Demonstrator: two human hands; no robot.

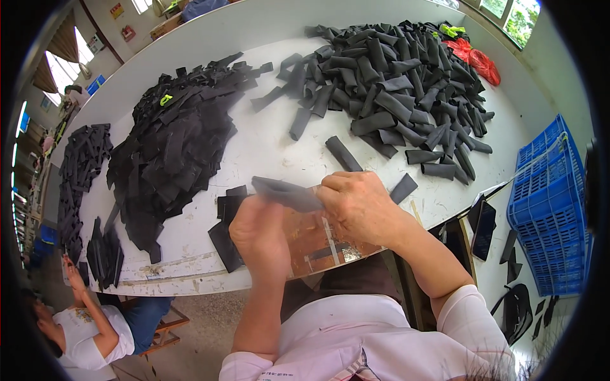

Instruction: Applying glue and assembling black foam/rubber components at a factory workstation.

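Note:
A dark grey, soft-looking sleeve (286, 193) is held between my hands, low over the near edge of the white table. My right hand (359, 200) pinches its right end with closed fingers. My left hand (262, 232), blurred by motion, is curled against the sleeve's left part, its fingertips hidden. A worn brown board (311, 238) lies under the hands. Flat black pieces (223, 238) rest beside my left hand. Just beyond my right hand lies a loose sleeve (342, 153), and another short sleeve (403, 188) is to its right.
A big heap of rolled sleeves (387, 82) fills the far right, with a red plastic bag (476, 60) behind. Flat black pieces (178, 140) are piled at left. A blue crate (549, 203) and a phone (484, 230) are at right. Another person (89, 324) sits at lower left.

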